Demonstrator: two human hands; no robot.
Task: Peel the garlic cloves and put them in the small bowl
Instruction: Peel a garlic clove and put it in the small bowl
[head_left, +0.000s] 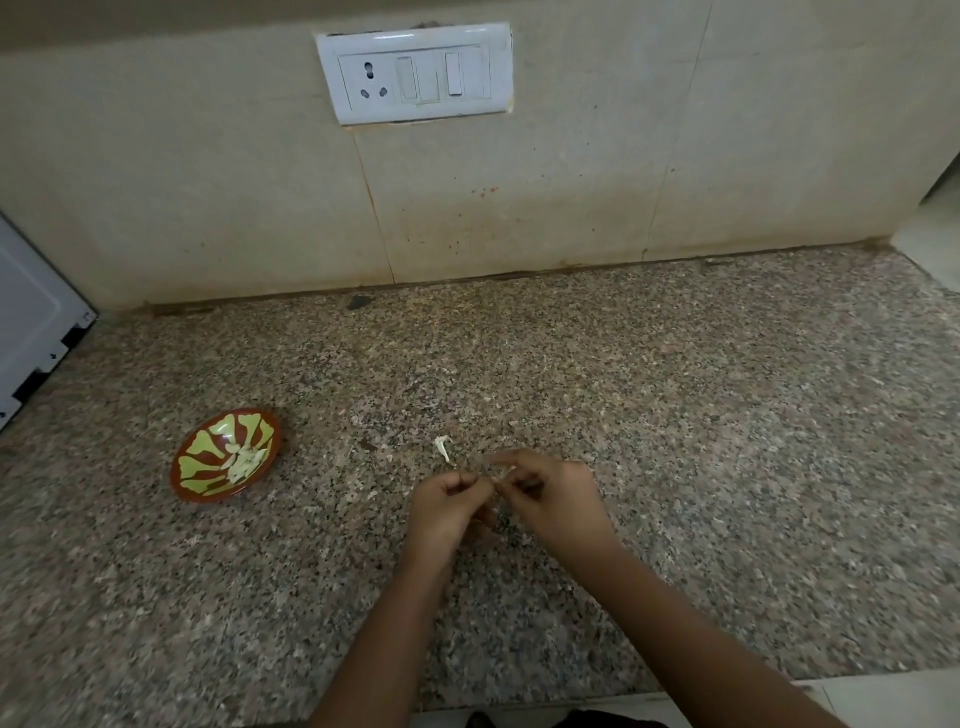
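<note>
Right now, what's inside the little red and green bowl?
Pale peeled garlic cloves lie piled in the small bowl, toward its right side. How many I cannot count, and the pattern beneath them is covered.

The small bowl (203, 450) sits on the countertop (675, 415) at the left, with peeled cloves (244, 462) lying in it. To its right, near the counter's middle, the left hand (449, 506) and right hand (550, 493) meet, both pinching a garlic clove (500, 476) between them. A peel scrap (442, 448) lies just behind them. The wall (208, 182) rises behind the counter, bearing a switch plate (414, 73). An appliance (31, 322) stands at the far left.
</note>
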